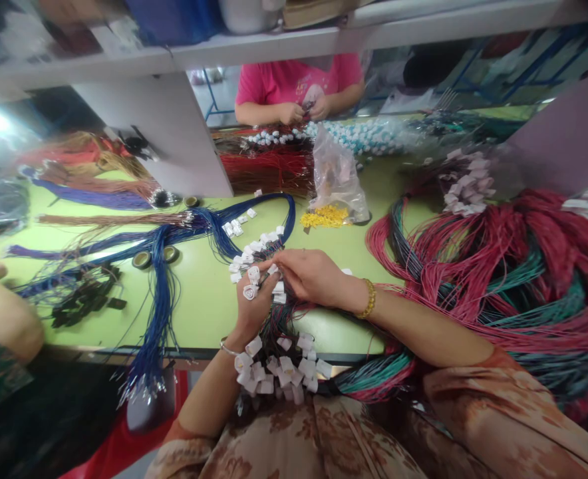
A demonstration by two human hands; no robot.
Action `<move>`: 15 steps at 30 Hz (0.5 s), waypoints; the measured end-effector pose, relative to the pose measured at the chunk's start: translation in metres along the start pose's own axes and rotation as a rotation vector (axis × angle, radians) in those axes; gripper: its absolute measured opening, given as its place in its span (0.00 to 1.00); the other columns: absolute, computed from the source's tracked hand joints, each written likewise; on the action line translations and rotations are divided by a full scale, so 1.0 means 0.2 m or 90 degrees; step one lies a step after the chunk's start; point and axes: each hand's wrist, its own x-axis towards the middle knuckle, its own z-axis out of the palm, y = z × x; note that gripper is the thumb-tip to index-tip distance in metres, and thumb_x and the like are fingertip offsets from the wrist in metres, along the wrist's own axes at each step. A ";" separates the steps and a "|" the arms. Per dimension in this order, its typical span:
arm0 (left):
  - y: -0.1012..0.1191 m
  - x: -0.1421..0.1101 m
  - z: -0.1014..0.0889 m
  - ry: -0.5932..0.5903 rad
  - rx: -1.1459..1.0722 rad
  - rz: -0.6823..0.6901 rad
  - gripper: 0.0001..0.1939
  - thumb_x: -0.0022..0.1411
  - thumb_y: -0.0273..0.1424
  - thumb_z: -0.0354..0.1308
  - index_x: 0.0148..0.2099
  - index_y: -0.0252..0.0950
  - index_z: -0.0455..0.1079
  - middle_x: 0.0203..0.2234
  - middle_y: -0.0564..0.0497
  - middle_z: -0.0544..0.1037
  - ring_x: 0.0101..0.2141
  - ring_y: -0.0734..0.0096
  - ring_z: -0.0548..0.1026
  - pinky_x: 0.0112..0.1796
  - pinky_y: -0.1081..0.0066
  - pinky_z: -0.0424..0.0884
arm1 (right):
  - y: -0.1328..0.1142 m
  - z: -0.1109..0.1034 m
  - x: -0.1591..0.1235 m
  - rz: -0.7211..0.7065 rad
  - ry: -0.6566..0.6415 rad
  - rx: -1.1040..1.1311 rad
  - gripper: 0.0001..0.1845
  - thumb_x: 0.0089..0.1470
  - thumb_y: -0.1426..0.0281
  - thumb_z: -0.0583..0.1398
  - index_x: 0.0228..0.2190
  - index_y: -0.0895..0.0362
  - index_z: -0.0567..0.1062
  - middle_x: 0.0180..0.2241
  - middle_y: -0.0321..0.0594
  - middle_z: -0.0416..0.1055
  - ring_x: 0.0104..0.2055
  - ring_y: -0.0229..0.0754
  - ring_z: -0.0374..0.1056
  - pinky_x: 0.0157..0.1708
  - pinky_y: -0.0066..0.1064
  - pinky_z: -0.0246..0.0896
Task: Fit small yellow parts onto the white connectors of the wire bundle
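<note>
My left hand [252, 307] is closed around a bunch of thin wires tipped with small white plastic connectors [251, 291], held just above the green table's near edge. My right hand [310, 274] meets it from the right, fingertips pinched on a white connector [273, 269] at the top of the bunch. More white connectors [280, 370] on the same wires hang below my left wrist, over my lap. The wire bundle trails right into a big heap of red, pink and teal wires [493, 279].
Blue wire bundles [174, 246] loop across the green table [204, 299] with loose white connectors [235, 228], tape rolls [142, 259] and black parts [87, 299]. A plastic bag [334, 179] with yellow pieces stands centre. A person in pink [298, 90] works opposite; another arm [2, 313] rests left.
</note>
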 end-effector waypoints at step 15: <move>-0.03 0.00 0.01 -0.088 0.029 -0.091 0.23 0.64 0.52 0.56 0.43 0.35 0.72 0.26 0.51 0.78 0.25 0.69 0.73 0.28 0.70 0.69 | 0.31 -0.04 0.04 0.249 -0.013 0.051 0.10 0.57 0.74 0.56 0.40 0.60 0.76 0.37 0.44 0.79 0.35 0.41 0.71 0.37 0.31 0.62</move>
